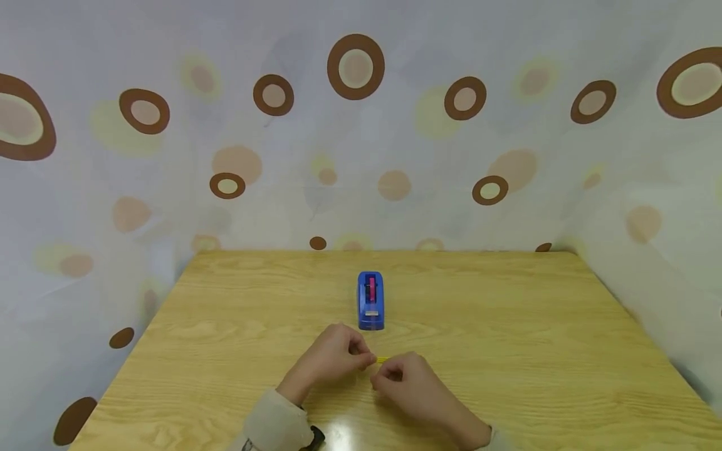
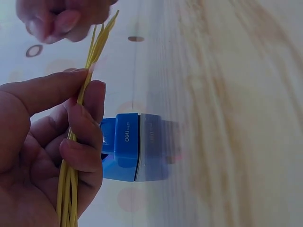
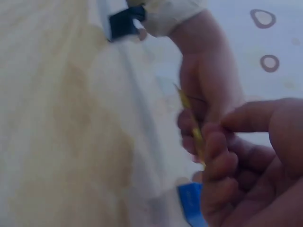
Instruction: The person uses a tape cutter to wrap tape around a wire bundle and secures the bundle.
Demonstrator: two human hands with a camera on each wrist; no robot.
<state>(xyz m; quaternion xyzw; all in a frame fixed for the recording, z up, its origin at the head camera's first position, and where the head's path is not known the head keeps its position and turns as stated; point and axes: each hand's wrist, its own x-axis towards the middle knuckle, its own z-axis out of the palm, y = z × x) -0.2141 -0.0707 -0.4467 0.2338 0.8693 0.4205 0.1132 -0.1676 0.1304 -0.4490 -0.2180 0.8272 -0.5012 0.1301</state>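
Note:
My left hand [image 1: 333,356] holds a bundle of thin yellow strands [image 2: 72,189]. The thumb and index finger pinch it, and the other fingers curl round its lower part. A small clear strip [image 2: 92,67], like tape, shows on the bundle just above the pinch, where the strands fan out. Close by on the right, my right hand [image 1: 414,385] has its fingers curled and the thumb against the index finger; nothing shows between them. It overlaps part of the strands in the head view. A blue tape dispenser [image 1: 370,307] with a pink core stands just beyond both hands.
The wooden table [image 1: 254,300] is light and grained, with a glare spot near its front. A pale curtain [image 1: 395,138] with brown rings and spots encloses the back and both sides. A dark band [image 1: 317,437] sits by the left sleeve [image 1: 276,419].

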